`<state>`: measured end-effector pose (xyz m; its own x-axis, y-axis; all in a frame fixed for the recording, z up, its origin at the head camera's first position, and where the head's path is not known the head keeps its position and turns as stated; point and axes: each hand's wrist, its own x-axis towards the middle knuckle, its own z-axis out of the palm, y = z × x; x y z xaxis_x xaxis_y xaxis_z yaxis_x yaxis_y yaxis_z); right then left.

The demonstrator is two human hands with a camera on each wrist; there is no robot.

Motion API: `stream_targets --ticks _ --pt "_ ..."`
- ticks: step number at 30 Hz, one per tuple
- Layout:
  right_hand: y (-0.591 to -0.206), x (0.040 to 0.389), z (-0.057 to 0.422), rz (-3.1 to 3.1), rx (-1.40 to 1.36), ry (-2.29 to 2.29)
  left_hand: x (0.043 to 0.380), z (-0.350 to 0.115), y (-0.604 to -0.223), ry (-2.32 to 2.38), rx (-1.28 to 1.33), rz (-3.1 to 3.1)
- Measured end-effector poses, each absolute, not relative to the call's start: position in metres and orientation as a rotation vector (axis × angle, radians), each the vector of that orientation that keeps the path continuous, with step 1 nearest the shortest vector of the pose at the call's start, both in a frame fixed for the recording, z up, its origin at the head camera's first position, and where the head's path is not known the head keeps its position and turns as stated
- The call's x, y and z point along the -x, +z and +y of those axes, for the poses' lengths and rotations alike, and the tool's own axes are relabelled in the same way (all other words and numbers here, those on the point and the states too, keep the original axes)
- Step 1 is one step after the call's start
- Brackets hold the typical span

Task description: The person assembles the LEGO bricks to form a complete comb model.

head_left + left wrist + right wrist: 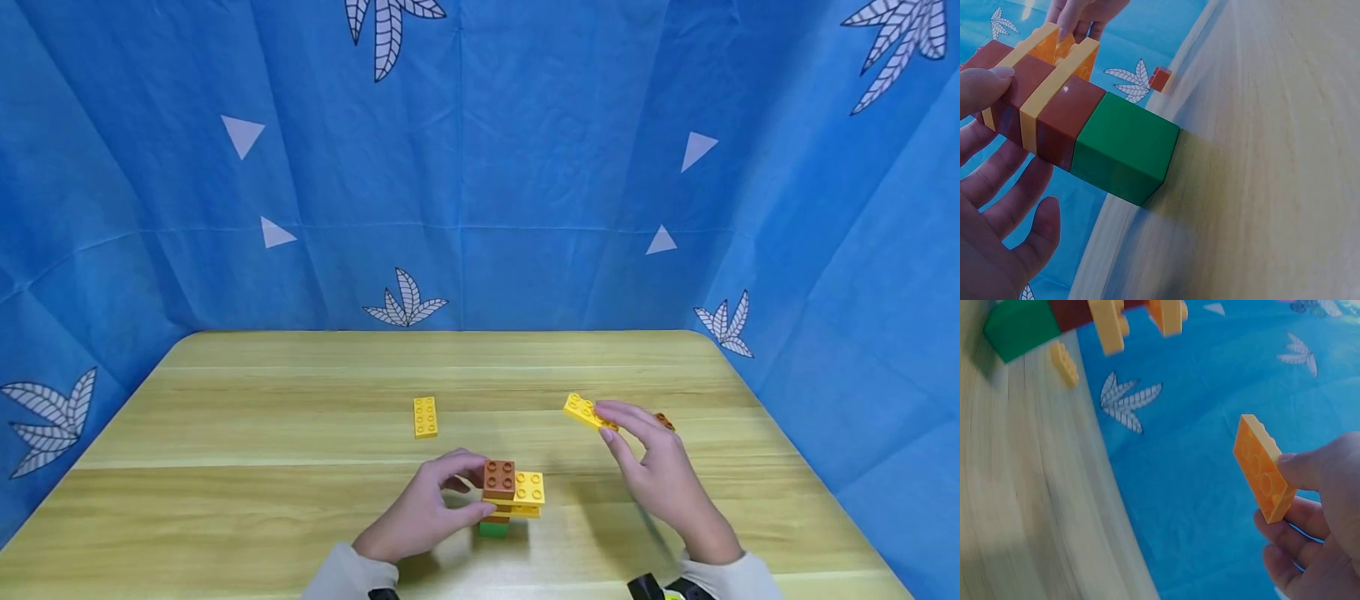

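A stack of toy building bricks (499, 480) stands upright on the table. Its green brick (1125, 147) is at the bottom, with brown bricks and thin yellow plates alternating above and a brown brick on top. The yellow plates jut out to the right. My left hand (429, 506) holds the stack from its left side, thumb and fingers on the upper part. Over the table to the right, my right hand (660, 471) pinches a flat yellow brick (1264, 465) at one end, its studs up in the head view. That brick is apart from the stack.
Another flat yellow brick (425, 417) lies studs up beyond the stack, to the left. A small brown brick (1160, 79) rests on the table, partly behind my right hand in the head view. Blue patterned cloth (465, 167) hangs around the wooden table (262, 383).
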<state>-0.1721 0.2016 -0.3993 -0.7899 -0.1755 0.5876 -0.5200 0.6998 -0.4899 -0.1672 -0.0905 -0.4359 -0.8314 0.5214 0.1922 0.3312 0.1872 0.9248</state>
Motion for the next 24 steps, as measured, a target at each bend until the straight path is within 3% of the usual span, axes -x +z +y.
stream_targets --ticks 24 --pt "-0.387 0.158 0.176 -2.37 -0.765 0.964 0.167 -0.09 -0.435 1.726 -0.842 2.293"
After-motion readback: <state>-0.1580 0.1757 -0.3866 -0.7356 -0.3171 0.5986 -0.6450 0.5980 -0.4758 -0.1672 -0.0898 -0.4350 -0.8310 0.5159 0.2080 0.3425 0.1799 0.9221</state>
